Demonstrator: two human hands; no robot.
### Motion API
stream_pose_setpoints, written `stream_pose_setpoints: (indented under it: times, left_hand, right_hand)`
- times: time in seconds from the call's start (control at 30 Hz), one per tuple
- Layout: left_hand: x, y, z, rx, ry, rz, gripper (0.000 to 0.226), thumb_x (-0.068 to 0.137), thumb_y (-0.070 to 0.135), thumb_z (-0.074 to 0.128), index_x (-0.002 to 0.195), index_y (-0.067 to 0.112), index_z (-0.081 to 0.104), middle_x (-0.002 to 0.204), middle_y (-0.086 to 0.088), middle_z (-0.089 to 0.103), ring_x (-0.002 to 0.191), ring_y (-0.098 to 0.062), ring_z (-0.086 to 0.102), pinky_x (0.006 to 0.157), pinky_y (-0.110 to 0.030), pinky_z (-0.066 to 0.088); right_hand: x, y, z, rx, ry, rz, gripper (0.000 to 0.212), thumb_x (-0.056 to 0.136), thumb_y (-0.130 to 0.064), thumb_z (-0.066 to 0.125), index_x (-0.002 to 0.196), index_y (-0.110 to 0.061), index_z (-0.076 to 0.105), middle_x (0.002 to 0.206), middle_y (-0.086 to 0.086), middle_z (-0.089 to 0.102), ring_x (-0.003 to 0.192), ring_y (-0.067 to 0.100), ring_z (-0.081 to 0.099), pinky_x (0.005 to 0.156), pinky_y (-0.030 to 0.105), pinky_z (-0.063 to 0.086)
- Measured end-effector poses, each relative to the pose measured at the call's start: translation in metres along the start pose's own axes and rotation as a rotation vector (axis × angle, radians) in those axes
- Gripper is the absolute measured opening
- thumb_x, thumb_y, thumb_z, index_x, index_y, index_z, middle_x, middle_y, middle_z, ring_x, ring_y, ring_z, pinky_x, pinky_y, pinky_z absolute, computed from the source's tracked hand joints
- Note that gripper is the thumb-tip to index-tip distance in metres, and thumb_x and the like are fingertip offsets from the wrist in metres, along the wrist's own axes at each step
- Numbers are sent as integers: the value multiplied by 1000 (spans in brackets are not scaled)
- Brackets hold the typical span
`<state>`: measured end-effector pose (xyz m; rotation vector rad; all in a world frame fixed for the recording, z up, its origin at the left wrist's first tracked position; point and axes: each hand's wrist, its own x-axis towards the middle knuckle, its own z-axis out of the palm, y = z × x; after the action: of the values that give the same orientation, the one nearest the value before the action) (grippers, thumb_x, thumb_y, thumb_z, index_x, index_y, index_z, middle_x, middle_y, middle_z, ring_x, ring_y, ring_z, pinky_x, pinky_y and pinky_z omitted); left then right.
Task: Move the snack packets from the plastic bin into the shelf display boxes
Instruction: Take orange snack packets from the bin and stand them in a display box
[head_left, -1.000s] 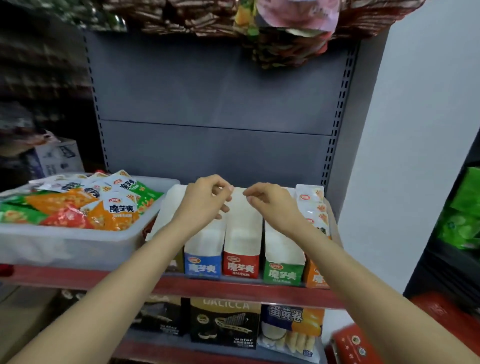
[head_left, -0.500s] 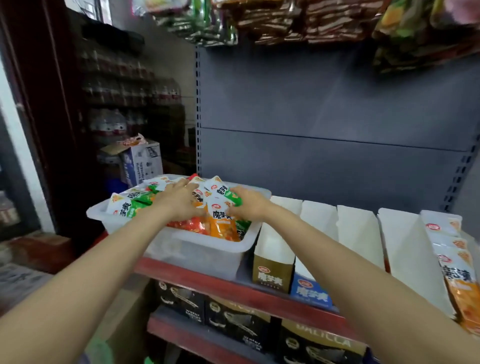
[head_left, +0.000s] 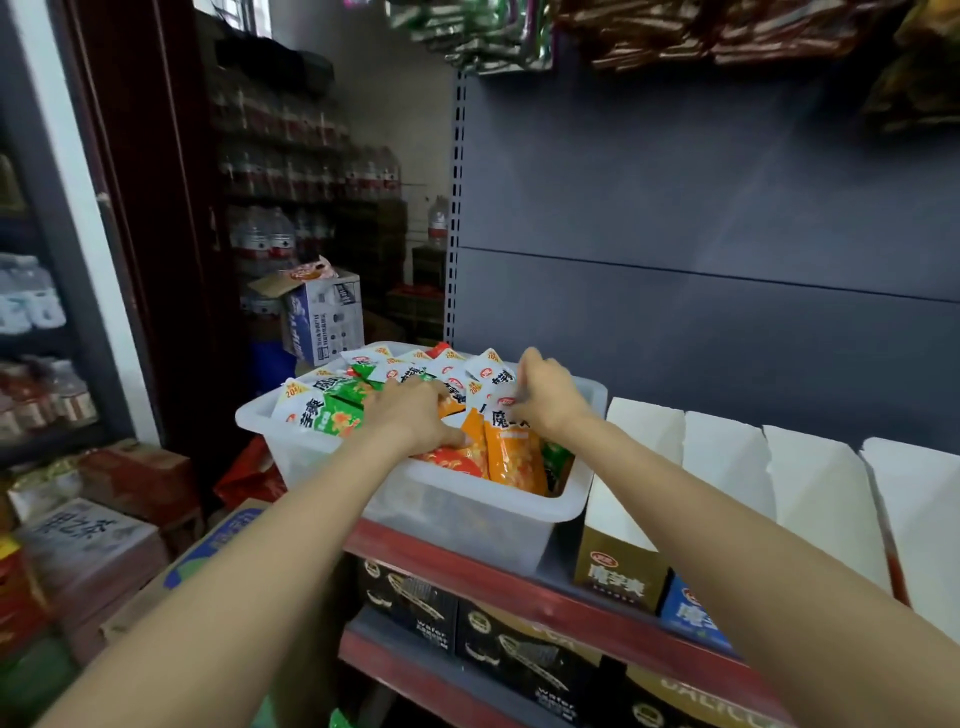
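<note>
Head view, one bin (head_left: 311, 447), four display boxes (head_left: 644, 441)

— Where are the arms?
— Both bare forearms reach forward and converge. The left hand (head_left: 415, 415) lies palm down, fingers curled downward.
— And the other?
— The right hand (head_left: 545, 397) sits slightly higher, wrist bent, fingers pinching together at its far side.

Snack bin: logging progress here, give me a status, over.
Left hand pressing into snack packets. Right hand pinching an orange packet. Both in plastic bin. Display boxes open, nothing blocking.
</note>
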<state>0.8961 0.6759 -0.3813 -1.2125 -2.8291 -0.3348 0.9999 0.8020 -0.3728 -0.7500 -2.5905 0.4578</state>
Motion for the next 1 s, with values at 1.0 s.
stream_pose_setpoints:
  times: [1.0]
  left_hand:
    - [-96, 275, 5, -1111, 70, 426, 35, 84, 4, 63, 108, 27, 50, 81, 16, 59, 77, -3, 60, 69, -29, 52]
  right_hand:
    - [-185, 156, -147, 853, 502, 222, 14, 93, -10, 56, 107, -8, 56, 93, 5, 68, 74, 10, 66, 62, 31, 57]
